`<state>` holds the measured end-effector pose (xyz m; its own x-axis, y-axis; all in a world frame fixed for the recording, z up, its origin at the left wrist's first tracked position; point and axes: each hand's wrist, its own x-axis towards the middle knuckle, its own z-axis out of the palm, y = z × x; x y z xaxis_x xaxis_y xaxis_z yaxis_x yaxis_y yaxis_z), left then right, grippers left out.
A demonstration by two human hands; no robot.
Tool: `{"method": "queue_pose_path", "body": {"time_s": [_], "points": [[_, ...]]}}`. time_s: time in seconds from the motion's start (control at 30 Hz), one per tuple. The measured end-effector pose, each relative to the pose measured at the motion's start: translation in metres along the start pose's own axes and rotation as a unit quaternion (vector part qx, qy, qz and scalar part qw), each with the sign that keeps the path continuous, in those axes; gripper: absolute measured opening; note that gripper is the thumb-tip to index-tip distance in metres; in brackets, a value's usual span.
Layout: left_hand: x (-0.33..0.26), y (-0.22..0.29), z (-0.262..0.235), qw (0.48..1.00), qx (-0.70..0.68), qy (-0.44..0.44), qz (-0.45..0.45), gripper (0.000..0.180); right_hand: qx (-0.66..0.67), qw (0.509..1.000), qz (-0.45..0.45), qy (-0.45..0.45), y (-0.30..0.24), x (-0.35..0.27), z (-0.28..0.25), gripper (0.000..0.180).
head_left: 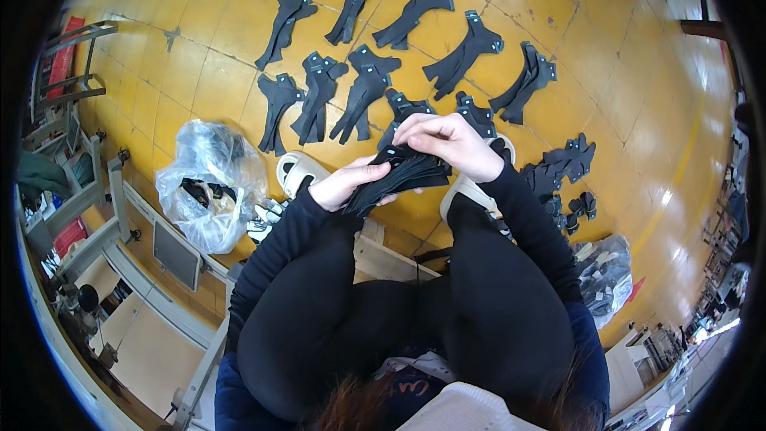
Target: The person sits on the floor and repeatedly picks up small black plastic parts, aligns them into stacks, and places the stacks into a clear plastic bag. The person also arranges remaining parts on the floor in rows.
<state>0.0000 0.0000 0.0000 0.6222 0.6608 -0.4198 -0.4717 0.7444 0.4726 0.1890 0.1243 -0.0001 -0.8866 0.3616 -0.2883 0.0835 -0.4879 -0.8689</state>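
Note:
Above my knees I hold a thick stack of black fabric pieces, with a small white label showing on top. My left hand wraps round its left side, thumb on top and fingertips underneath. Over the far edge bends my right hand, its thumb and fingers pinched at the upper pieces; exactly how many it grips is hidden. Just beyond my hands, a labelled black fabric bundle lies on the floor, partly covered by another one's neighbourhood and my right hand.
Several more black fabric bundles lie in rows on the yellow tiled floor. A clear plastic bag stands at the left, another bag at the right. Small black pieces lie in a heap to the right. A metal frame runs along the left.

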Motion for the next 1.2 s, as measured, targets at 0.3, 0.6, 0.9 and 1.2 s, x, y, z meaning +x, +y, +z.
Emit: {"method": "queue_pose_path", "body": {"time_s": [0.3,0.6,0.9,1.2], "points": [[0.003,0.003,0.014,0.999,-0.019,-0.019,-0.023,0.056,-0.058,0.987,0.022,0.145,-0.016,-0.002,0.005,0.021],[-0.001,-0.005,0.009,0.995,-0.073,0.016,-0.059,0.045,-0.031,0.994,0.063,0.089,-0.026,-0.004,0.02,0.021],[0.001,-0.003,0.006,0.998,0.064,0.009,0.018,0.059,0.0,0.973,-0.035,0.227,-0.044,-0.015,-0.018,0.024],[0.006,0.002,-0.002,0.942,-0.033,0.234,0.237,0.03,-0.033,0.975,-0.004,0.218,-0.05,-0.023,-0.019,0.027]]}}
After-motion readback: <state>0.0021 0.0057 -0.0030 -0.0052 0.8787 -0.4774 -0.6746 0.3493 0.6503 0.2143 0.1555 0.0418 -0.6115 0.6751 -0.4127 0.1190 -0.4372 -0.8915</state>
